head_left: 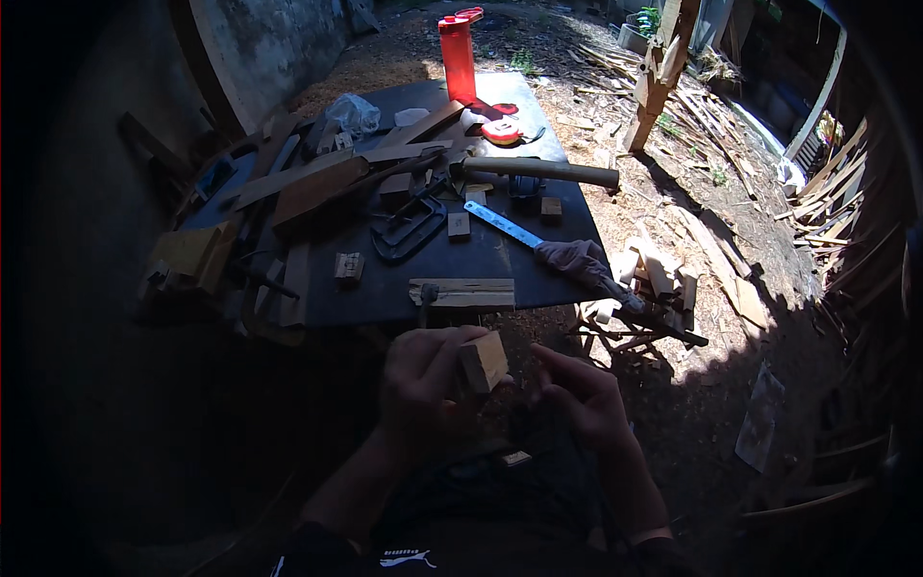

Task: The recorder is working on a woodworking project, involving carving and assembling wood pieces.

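A pale wooden block (486, 362) is gripped in my left hand (423, 375), just below the table's near edge. To its right, my right hand (586, 399) has its fingers curled close together; whatever they hold, if anything, is too dark to make out. A small pale piece (516, 457) lies lower, near my lap. On the dark table (356, 308) just beyond my hands lies a wood strip (471, 293). Behind it are small blocks (458, 225), a C-clamp (399, 245) and a saw blade (505, 223) with a cloth-wrapped grip (572, 260).
Boards (298, 183), a long wooden-handled tool (548, 171), a tape measure (502, 132), a plastic bag (354, 115) and a red bottle (457, 62) crowd the table. A wooden post (654, 87) stands right. Scrap wood (726, 269) lies on the ground. A wall (269, 48) is at left.
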A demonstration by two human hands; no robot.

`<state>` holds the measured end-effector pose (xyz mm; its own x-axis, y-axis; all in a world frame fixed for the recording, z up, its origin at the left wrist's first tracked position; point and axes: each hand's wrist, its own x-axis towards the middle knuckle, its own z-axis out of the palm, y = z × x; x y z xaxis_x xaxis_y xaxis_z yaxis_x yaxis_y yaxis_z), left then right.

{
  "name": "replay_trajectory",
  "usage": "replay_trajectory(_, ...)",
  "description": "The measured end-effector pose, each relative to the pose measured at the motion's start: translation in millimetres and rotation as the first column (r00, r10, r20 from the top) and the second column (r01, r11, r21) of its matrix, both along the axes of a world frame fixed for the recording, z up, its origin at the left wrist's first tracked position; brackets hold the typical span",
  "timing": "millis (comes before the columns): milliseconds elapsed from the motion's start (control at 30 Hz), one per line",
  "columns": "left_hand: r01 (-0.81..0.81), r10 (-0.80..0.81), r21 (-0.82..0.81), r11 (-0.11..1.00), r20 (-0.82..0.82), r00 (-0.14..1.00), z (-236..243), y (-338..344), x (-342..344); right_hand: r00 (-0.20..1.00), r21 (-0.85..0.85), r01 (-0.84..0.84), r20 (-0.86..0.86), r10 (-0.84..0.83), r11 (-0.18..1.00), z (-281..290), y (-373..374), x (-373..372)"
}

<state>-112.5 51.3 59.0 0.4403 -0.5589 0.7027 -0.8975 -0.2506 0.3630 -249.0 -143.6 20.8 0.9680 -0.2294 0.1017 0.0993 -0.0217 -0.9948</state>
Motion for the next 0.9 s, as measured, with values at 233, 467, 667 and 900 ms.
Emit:
replay_trajectory(233,-0.316,0.335,0.116,0.942,-0.247,0.909,-7,50,82,0.897,-0.637,0.404,0.416,-0.149,0.656,17,-38,51)
replay_trajectory(467,-0.377,0.395,0.119,0.918,-0.336,0.855,-50,55,91,0.891,-0.812,0.454,0.409,-0.198,0.366,19,-57,92)
replay_trajectory(667,-0.458,0.479,0.147,0.877,-0.174,0.860,-48,48,99,0.875,-0.793,0.482,0.412,-0.255,0.372,-2,-69,98)
replay_trajectory(900,-0.471,0.483,0.111,0.875,-0.274,0.832,-54,48,106,0.876,-0.798,0.479,0.406,-0.261,0.365,-6,-70,99)
